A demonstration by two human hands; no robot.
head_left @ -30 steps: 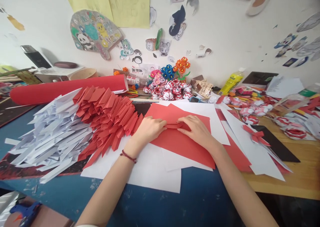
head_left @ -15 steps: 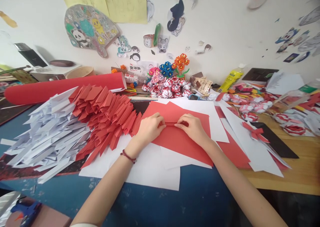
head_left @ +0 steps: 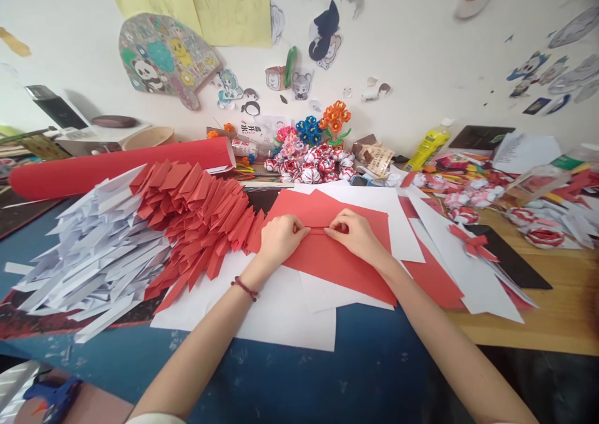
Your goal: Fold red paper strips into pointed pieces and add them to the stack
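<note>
Blue surfacing, scuffed with white, covers the near part of the desk, seen from where I stand. One heap of white folded pieces lies at the left; one heap of red folded pieces adjoins it. Both overlap too densely to count individually. One red roll lies behind the heaps. At the centre are red sheets, apparently two, overlapping, with white sheets under and around them, number uncertain. Two hands are at work over the red paper: the left hand and the right hand, each grip pinched, thumb against forefinger, on opposite ends of one narrow red strip. The strip spans the gap between the hands, above the red sheets; contact with them cannot be confirmed. Step in hand, in my judgement: folding and creasing this strip. The next move calls for even pressure along the fold, with both long edges aligned before the crease is set. Smallest item noted: one dark red bracelet on the left wrist.
</note>
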